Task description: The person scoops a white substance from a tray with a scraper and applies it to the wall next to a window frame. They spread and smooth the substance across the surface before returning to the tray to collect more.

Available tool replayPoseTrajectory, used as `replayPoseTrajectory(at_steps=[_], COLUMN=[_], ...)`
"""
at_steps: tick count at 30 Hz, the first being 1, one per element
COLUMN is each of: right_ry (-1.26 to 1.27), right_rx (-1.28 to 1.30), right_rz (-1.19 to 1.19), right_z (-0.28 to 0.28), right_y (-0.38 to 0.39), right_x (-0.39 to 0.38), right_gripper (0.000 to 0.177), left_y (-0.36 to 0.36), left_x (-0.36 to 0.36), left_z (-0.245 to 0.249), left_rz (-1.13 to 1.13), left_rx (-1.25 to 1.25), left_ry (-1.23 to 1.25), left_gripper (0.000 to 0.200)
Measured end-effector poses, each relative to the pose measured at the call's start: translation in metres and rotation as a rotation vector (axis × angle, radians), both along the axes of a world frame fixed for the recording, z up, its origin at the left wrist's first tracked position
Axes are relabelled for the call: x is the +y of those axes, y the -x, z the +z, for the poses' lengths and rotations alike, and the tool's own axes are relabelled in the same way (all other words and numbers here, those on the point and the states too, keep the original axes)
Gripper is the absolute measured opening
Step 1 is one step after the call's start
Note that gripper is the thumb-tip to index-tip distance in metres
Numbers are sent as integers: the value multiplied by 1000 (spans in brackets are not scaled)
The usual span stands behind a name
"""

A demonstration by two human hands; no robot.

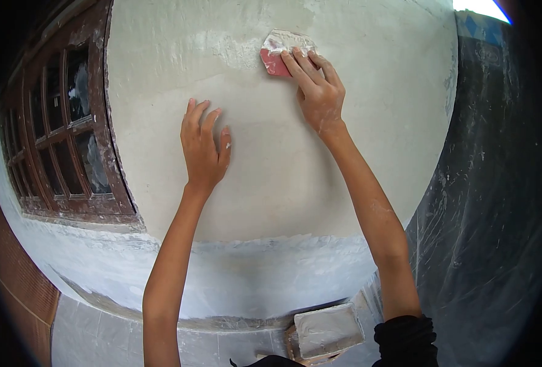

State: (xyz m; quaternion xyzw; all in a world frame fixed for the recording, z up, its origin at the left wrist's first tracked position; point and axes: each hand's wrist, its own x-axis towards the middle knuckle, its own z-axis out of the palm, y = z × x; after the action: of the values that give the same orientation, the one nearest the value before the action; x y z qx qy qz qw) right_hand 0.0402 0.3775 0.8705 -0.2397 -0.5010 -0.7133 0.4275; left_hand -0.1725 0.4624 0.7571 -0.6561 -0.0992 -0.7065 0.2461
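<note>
My right hand (320, 92) grips a flat red scraper (275, 63) smeared with white paste and presses it to the upper part of the plastered wall (265, 165). Its fingers lie over the scraper's face, and the thumb is hidden behind. Lower and to the left, my left hand (205, 144) is raised close to the wall with its fingers apart and nothing in it. Some white paste shows on its thumb. A rougher, wet-looking patch of paste (237, 50) spreads just left of the scraper.
A brown wooden window (69, 122) with small panes is set in the wall at left. Below, a paste-coated tray (329, 330) stands on the grey tiled floor (100, 330). Dark sheeting (473, 202) hangs at right. The wall's lower band (271, 275) is whitish-blue.
</note>
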Motion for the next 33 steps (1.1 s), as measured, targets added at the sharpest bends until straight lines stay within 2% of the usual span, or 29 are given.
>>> replayPoseTrajectory(at_steps=[17,26,29,31,33], right_ry=[303,445,504,551,671], right_rx=[171,286,257,246,380], right_rz=[-86,-169,-174,-153,12], right_z=[-28,-72,-94,-86,-66], right_y=[4,24,33,32,29], right_x=[-15,-29,-52,-72,-102], right_gripper=[55,56,51,49,36], left_y=[-1,3,9,14,15], left_x=[7,-2,-11,-16,-18], left_z=[-5,-1,5,10,14], left_rz=[27,6,5,38,14], left_rx=[-21,-48,-51,20,2], left_ry=[-48,-65,-70,-35,-46], left_gripper=[44,44,43,41,41])
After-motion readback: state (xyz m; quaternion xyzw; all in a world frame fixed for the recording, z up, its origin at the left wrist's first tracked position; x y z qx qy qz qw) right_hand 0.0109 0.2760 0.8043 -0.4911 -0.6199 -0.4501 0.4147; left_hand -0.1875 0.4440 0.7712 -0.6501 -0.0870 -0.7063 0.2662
